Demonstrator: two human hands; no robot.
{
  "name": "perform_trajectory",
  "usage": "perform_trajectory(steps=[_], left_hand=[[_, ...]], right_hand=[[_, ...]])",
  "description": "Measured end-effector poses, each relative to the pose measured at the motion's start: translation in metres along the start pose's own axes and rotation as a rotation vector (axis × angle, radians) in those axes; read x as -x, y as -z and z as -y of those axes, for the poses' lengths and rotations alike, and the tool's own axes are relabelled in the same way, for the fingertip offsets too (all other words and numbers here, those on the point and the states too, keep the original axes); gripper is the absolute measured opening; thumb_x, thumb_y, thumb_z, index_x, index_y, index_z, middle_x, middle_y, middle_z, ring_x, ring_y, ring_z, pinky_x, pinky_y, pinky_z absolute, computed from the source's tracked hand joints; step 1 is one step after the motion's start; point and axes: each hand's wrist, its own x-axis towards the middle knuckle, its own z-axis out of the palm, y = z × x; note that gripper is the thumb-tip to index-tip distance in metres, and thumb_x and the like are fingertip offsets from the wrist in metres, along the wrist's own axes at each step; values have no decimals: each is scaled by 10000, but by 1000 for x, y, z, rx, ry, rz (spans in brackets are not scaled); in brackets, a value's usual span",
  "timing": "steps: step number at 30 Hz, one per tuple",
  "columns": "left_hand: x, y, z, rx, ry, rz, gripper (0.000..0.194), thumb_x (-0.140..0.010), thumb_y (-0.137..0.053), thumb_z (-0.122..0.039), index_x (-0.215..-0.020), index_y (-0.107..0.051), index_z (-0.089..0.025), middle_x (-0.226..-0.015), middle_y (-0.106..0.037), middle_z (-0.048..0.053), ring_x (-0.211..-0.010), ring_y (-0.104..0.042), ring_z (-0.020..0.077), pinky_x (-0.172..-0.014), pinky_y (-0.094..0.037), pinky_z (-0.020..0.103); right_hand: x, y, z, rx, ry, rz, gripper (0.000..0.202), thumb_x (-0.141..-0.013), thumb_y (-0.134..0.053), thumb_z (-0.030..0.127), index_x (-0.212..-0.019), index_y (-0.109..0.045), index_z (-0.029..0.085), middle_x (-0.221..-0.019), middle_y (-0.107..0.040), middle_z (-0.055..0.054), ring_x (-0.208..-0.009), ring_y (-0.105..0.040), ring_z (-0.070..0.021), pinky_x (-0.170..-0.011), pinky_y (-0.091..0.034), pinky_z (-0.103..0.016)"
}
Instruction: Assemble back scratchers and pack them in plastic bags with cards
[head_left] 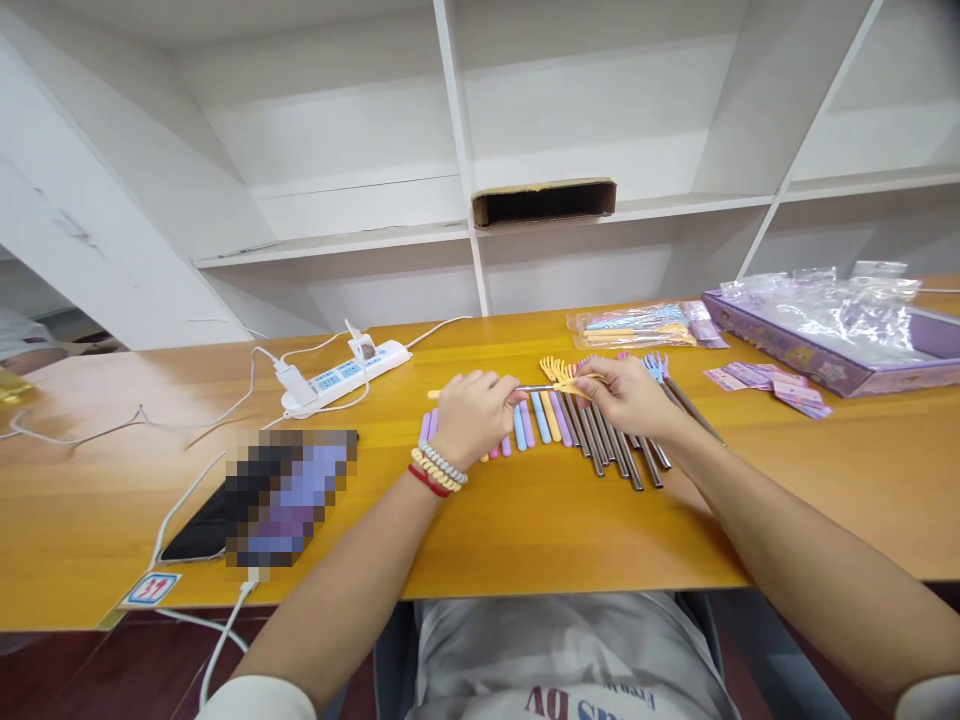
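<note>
A yellow back scratcher [536,388] with a metal rod is held level between my two hands, just above the table. My left hand [472,412] is closed round its handle end, and a yellow tip sticks out on the far left. The fingers of my right hand [626,392] pinch its yellow claw head. Beneath my hands lies a row of purple, blue and yellow handles [519,428], partly covered by my left hand. Several metal rods [616,455] with coloured claw heads lie under and beside my right hand, which hides some of the heads.
Bagged back scratchers [637,328] lie at the back, beside a purple box [817,355] heaped with clear bags. Small printed cards [769,383] lie in front of it. Leftward are a power strip [349,374] with cables and two phones [202,520]. An open carton [544,205] sits on the shelf.
</note>
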Motion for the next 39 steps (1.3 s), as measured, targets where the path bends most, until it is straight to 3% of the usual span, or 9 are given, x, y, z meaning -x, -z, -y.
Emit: perform_trajectory(steps=[4, 10, 13, 19, 21, 25, 29, 32, 39], left_hand=[[3, 4, -17, -6, 25, 4, 315, -922, -363, -365, -771, -595, -215, -701, -621, 38, -687, -552, 184, -597, -297, 337], [1, 10, -4, 95, -30, 31, 304, -912, -392, -413, -895, -621, -214, -774, -643, 44, -745, -575, 181, -661, -362, 314], [0, 11, 14, 133, -14, -19, 302, -883, -456, -413, -1022, -601, -187, -857, -654, 58, -813, -587, 194, -730, -381, 316], [1, 12, 28, 198, 61, 67, 288, -912, -390, -389, -846, -592, -194, -722, -646, 15, -668, -584, 155, -589, -348, 268], [2, 13, 17, 212, 59, 121, 316, -918, -367, -415, -848, -582, -193, -659, -631, 7, -607, -572, 147, -548, -327, 259], [2, 12, -8, 252, 1, 239, 374, -930, -317, -443, -854, -575, -184, -668, -642, 22, -593, -582, 147, -547, -344, 251], [3, 8, -13, 289, -85, 292, 336, -924, -349, -426, -972, -583, -191, -757, -668, 31, -649, -604, 156, -602, -383, 262], [3, 5, -4, 338, -85, 294, 323, -898, -416, -440, -1031, -576, -192, -712, -651, 8, -642, -589, 157, -615, -392, 271], [4, -7, 10, 382, -94, 204, 325, -879, -465, -405, -1067, -573, -163, -817, -619, 32, -822, -570, 183, -803, -420, 323]], right_hand=[[4, -13, 6, -1, 51, -58, 159, -854, -460, 261, -738, -554, 207, -563, -581, -2, -484, -485, -132, -530, -358, -272], [6, -15, -2, -111, 28, -39, 240, -880, -464, 339, -713, -564, 199, -586, -599, -5, -510, -502, -126, -541, -380, -268], [3, -10, -10, -285, -77, -112, 286, -866, -499, 423, -722, -572, 187, -563, -586, 0, -444, -455, -101, -461, -351, -246], [-1, 3, -10, -791, -231, -352, 396, -759, -580, 595, -781, -549, 200, -559, -570, 11, -383, -457, -81, -352, -299, -220], [0, -2, -4, -916, -188, -262, 435, -731, -592, 620, -885, -569, 214, -621, -607, 1, -420, -498, -90, -354, -312, -217], [8, -21, 4, -911, -121, 20, 313, -736, -678, 451, -915, -586, 211, -652, -625, 9, -455, -543, -93, -394, -379, -220], [16, -28, 0, -851, -145, 92, 227, -799, -620, 409, -810, -587, 185, -615, -604, 14, -462, -549, -89, -410, -401, -219], [16, -24, -7, -786, -227, 20, 276, -789, -625, 436, -720, -587, 171, -599, -605, 2, -444, -510, -73, -388, -360, -206], [3, -3, -24, -738, -360, -360, 399, -768, -585, 547, -639, -540, 172, -562, -572, -19, -446, -484, -85, -400, -349, -223]])
